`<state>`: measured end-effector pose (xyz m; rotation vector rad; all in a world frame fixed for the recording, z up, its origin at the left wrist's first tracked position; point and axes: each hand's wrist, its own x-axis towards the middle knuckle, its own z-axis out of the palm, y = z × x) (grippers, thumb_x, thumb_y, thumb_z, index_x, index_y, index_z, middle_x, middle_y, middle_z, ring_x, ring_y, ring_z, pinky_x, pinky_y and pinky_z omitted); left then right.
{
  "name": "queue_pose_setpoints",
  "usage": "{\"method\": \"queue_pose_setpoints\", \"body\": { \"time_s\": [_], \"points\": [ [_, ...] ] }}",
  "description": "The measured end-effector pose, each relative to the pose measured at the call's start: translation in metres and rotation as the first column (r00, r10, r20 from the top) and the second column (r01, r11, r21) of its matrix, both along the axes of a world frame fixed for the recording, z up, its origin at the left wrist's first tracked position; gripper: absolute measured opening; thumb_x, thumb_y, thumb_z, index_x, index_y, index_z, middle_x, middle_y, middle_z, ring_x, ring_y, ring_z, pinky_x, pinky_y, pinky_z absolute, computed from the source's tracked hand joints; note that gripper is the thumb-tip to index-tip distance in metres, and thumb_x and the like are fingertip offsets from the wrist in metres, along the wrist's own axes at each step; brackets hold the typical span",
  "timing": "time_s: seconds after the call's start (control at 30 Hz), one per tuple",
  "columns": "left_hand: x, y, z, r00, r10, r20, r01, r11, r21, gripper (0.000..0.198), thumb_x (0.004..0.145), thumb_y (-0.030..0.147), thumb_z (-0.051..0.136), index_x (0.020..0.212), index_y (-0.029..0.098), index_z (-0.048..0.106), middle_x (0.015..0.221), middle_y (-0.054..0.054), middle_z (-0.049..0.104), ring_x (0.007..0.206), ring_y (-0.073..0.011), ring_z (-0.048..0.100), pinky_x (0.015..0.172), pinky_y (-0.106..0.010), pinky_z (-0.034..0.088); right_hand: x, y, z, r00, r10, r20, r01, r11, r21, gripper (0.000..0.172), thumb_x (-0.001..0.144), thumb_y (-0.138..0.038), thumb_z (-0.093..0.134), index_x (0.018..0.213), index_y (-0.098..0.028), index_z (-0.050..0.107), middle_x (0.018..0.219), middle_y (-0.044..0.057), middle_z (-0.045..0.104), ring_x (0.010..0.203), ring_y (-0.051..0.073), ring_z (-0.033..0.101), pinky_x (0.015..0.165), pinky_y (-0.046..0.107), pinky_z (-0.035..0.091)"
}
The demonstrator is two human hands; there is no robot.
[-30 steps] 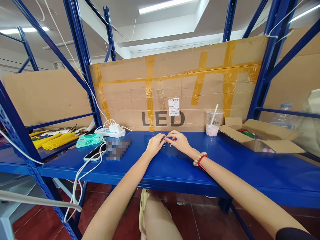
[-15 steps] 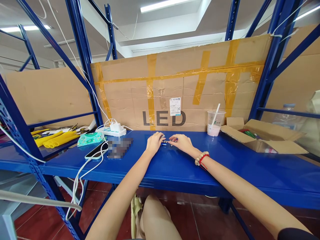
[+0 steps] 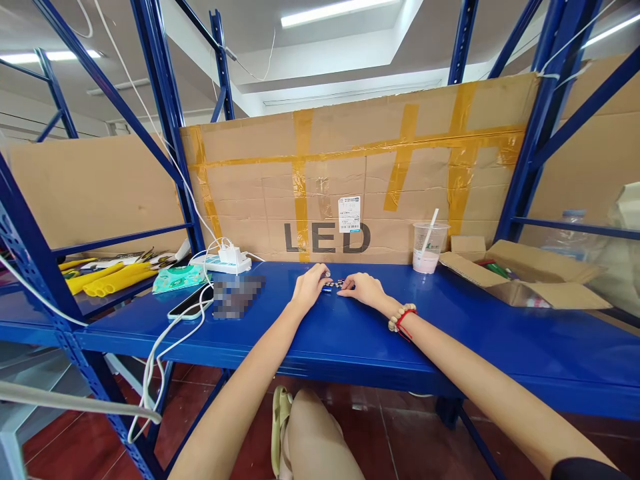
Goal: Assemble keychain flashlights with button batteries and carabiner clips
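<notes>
My left hand (image 3: 310,287) rests on the blue shelf top (image 3: 380,340), its fingers bent and closed together. Whatever it holds, if anything, is too small to make out. Just right of its fingertips lies a small shiny blue piece (image 3: 327,289), partly hidden by the hand. Several tiny light and reddish pieces (image 3: 339,283) lie behind it, between the two hands. My right hand (image 3: 366,289), with a beaded bracelet (image 3: 399,317) at the wrist, has thumb and forefinger pinched low at these pieces. What is in that pinch does not show.
Left are a phone (image 3: 193,303), a blurred dark flat item (image 3: 237,297), a green packet (image 3: 180,279) and a white power strip (image 3: 227,260) with cables. A cup with a straw (image 3: 429,250) and an open cardboard box (image 3: 525,277) stand right. Taped cardboard (image 3: 250,200) closes the back.
My right hand has turned a little and its fingertips have dropped towards the shelf top. The reddish piece seen at its fingers no longer shows there. My left hand has hardly moved.
</notes>
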<state>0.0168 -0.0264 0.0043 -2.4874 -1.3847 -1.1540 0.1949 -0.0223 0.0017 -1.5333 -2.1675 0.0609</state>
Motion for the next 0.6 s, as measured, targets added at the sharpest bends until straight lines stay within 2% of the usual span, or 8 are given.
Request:
{"method": "queue_pose_setpoints", "body": {
  "time_s": [0.2, 0.37, 0.47, 0.6],
  "points": [
    [0.0013, -0.0019, 0.0001, 1.000, -0.009, 0.010, 0.009, 1.000, 0.002, 0.007, 0.087, 0.028, 0.048, 0.092, 0.024, 0.050, 0.097, 0.003, 0.059, 0.088, -0.0119, 0.056, 0.067, -0.019, 0.041, -0.0023, -0.0015, 0.0006, 1.000, -0.017, -0.021, 0.016, 1.000, -0.024, 0.020, 0.073, -0.044, 0.063, 0.075, -0.025, 0.068, 0.081, -0.002, 0.071, 0.079, 0.017, 0.065, 0.057, 0.024, 0.042],
    [0.0038, -0.0048, 0.0016, 0.999, 0.043, -0.017, -0.043, 0.999, 0.015, 0.014, 0.091, 0.031, 0.038, 0.094, 0.022, 0.048, 0.098, 0.000, 0.059, 0.093, -0.0137, 0.056, 0.071, -0.021, 0.042, -0.0028, -0.0015, 0.0006, 0.999, -0.025, -0.038, 0.024, 0.999, -0.026, 0.024, 0.070, -0.047, 0.065, 0.071, -0.023, 0.068, 0.082, 0.000, 0.071, 0.079, 0.020, 0.065, 0.056, 0.025, 0.041],
    [0.0046, -0.0067, 0.0021, 0.998, 0.066, -0.019, -0.066, 0.998, 0.007, 0.022, 0.094, 0.031, 0.028, 0.096, 0.023, 0.047, 0.097, -0.001, 0.059, 0.093, -0.0136, 0.056, 0.071, -0.022, 0.042, -0.0026, -0.0010, -0.0003, 0.998, 0.010, -0.057, -0.011, 1.000, -0.017, 0.020, 0.070, -0.044, 0.066, 0.072, -0.024, 0.068, 0.081, -0.001, 0.071, 0.079, 0.018, 0.065, 0.056, 0.024, 0.041],
    [0.0047, -0.0080, 0.0019, 0.998, 0.067, -0.020, -0.067, 0.997, -0.023, 0.025, 0.095, 0.032, 0.023, 0.096, 0.023, 0.046, 0.098, 0.000, 0.058, 0.090, -0.0134, 0.057, 0.071, -0.022, 0.042, -0.0029, -0.0023, 0.0005, 0.994, 0.065, -0.091, -0.065, 0.998, 0.008, 0.012, 0.072, -0.036, 0.066, 0.077, -0.025, 0.068, 0.080, -0.003, 0.072, 0.072, 0.015, 0.065, 0.056, 0.022, 0.041]
  ]
}}
